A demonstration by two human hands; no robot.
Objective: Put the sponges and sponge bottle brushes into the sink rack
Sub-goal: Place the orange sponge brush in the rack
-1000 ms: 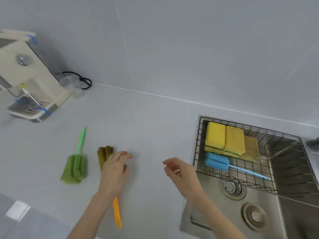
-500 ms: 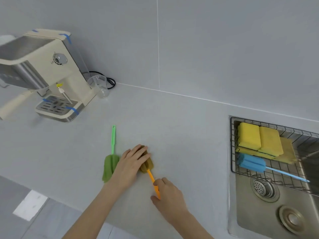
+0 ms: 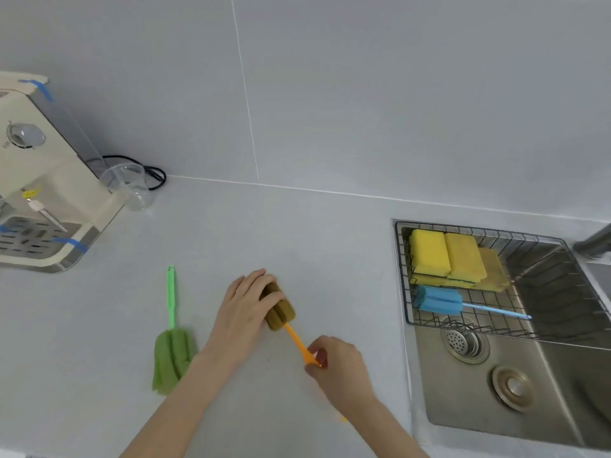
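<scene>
An orange-handled bottle brush (image 3: 281, 314) with a brown sponge head lies across the grey counter. My left hand (image 3: 244, 312) grips its sponge head, and my right hand (image 3: 337, 365) pinches its handle near the lower end. A green bottle brush (image 3: 171, 345) lies on the counter just left of my left arm, untouched. In the steel sink, the wire rack (image 3: 401, 276) holds yellow sponges (image 3: 446, 259) at its back and a blue bottle brush (image 3: 439, 300) in front of them.
A cream coffee machine (image 3: 43, 180) stands at the far left with a clear plastic cup (image 3: 127, 186) and a black cable beside it. The sink basin (image 3: 496, 408) with two drains lies right of my hands. A tap tip shows at the right edge.
My left hand stayed on the brown sponge head while my right hand came across from near the sink and took the orange handle. The brush has turned and shifted right.
</scene>
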